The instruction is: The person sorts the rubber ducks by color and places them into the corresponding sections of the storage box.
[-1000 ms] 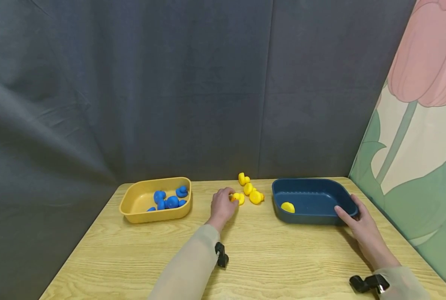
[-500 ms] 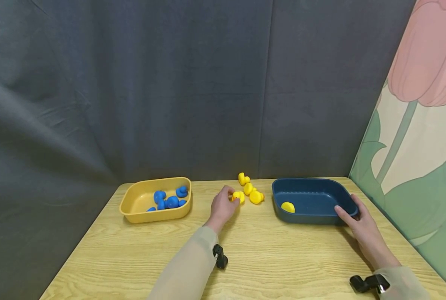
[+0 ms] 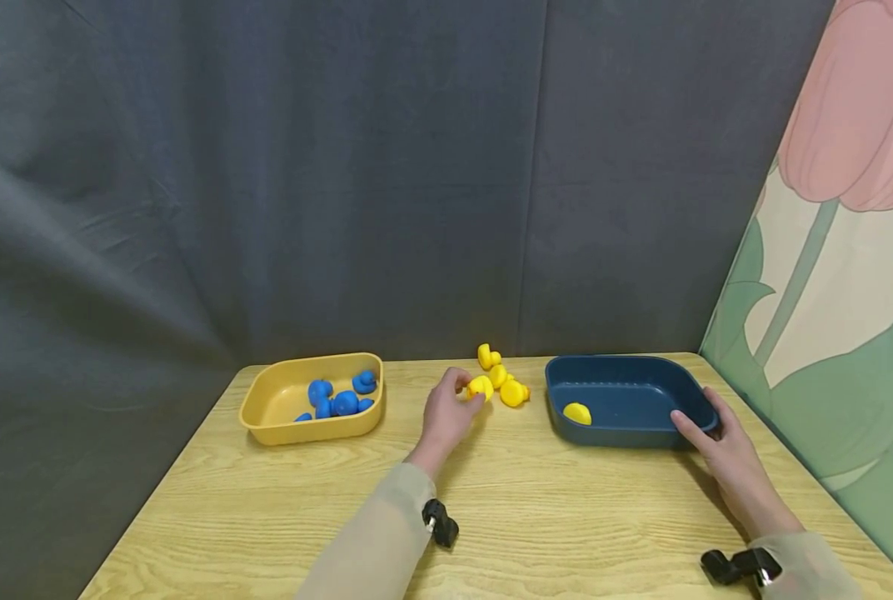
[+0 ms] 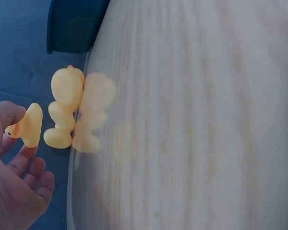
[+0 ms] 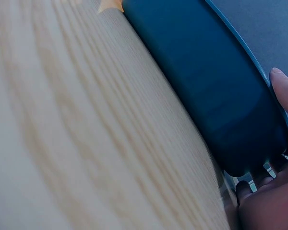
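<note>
My left hand (image 3: 449, 414) pinches a yellow rubber duck (image 3: 481, 387) between thumb and fingers; the left wrist view shows this duck (image 4: 32, 125) tilted, raised off the table. Just beyond it, three more yellow ducks (image 3: 515, 393) lie in a row on the table. On the right stands a dark blue bin (image 3: 626, 437) with one yellow duck (image 3: 577, 413) inside at its front left. My right hand (image 3: 731, 467) grips that bin's front right corner, thumb over the rim and fingers against the outer wall, as the right wrist view also shows.
A yellow bin (image 3: 307, 431) holding several blue ducks (image 3: 345, 403) stands at the left of the wooden table (image 3: 551, 517). Behind the table hangs a dark grey curtain (image 3: 386, 183). A wall with a tulip print (image 3: 851, 333) borders the right side.
The left hand's duck has come up slightly from the tabletop, with the hand shifting a little up and right. The right hand stays on the dark blue bin, which has not moved.
</note>
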